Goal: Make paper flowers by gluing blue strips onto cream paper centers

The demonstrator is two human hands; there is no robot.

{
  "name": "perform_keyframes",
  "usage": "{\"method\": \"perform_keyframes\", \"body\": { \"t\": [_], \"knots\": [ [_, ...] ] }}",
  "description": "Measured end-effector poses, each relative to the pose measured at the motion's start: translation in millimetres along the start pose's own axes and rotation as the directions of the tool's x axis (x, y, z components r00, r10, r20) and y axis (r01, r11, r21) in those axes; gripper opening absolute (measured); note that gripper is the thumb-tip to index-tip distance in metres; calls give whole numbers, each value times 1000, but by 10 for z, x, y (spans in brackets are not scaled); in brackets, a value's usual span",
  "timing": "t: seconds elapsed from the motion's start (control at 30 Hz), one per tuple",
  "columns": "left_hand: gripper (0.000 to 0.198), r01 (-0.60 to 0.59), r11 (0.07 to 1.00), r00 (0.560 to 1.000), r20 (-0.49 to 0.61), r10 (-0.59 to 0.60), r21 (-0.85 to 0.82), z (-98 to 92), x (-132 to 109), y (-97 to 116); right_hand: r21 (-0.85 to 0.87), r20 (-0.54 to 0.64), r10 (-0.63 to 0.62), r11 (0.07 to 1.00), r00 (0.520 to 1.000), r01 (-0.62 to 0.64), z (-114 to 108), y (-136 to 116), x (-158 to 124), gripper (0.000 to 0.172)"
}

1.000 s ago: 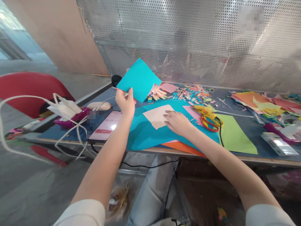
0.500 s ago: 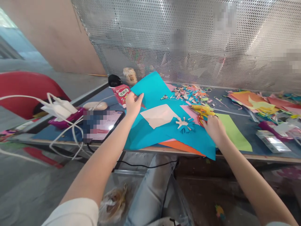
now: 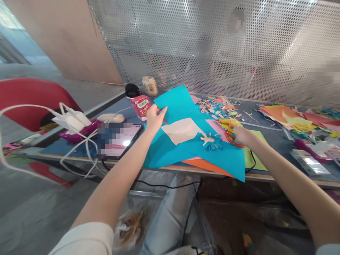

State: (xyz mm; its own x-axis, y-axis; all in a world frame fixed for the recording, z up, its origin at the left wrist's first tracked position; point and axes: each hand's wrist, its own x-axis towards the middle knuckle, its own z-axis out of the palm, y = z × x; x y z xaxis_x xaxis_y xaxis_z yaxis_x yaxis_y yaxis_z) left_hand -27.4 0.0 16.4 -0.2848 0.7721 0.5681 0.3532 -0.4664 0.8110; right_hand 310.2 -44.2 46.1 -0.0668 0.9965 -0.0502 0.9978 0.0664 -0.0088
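My left hand (image 3: 156, 118) pinches the left edge of a large blue paper sheet (image 3: 175, 101), thumb and fingers closed on it. Its far part tilts up off the table. My right hand (image 3: 244, 136) is closed around the red-orange handles of scissors (image 3: 233, 140); its fingertips are partly hidden. Beside these handles lies a yellow object (image 3: 228, 122) whose kind I cannot make out. Between my hands, a pale pink paper piece (image 3: 183, 131) rests on the blue paper. A blue and pale pink fringed paper flower (image 3: 210, 141) lies close to the scissors.
Paper scraps (image 3: 217, 107) are heaped at the back. To the right are coloured sheets (image 3: 278, 113) and a pale box (image 3: 308, 161). A phone (image 3: 124, 140), white cables (image 3: 86, 145) and a red drink carton (image 3: 141, 106) stand or lie on the left. Perforated metal (image 3: 170, 39) rises behind.
My right hand has shifted slightly up and to the right, with the red-orange handles showing more below it. My left hand stays on the blue paper. The whole view has shifted a little.
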Motion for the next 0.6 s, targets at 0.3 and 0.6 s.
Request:
{"method": "perform_keyframes", "body": {
  "t": [0.3,0.6],
  "knots": [
    [16,56,996,998,27,-58,66,-15,-7,28,20,39,95,995,995,-96,-377,-136,-245,25],
    [13,6,959,949,299,-94,282,3,-32,-64,-225,-637,-285,957,716,181,20,-185,-852,18]
  ]
}}
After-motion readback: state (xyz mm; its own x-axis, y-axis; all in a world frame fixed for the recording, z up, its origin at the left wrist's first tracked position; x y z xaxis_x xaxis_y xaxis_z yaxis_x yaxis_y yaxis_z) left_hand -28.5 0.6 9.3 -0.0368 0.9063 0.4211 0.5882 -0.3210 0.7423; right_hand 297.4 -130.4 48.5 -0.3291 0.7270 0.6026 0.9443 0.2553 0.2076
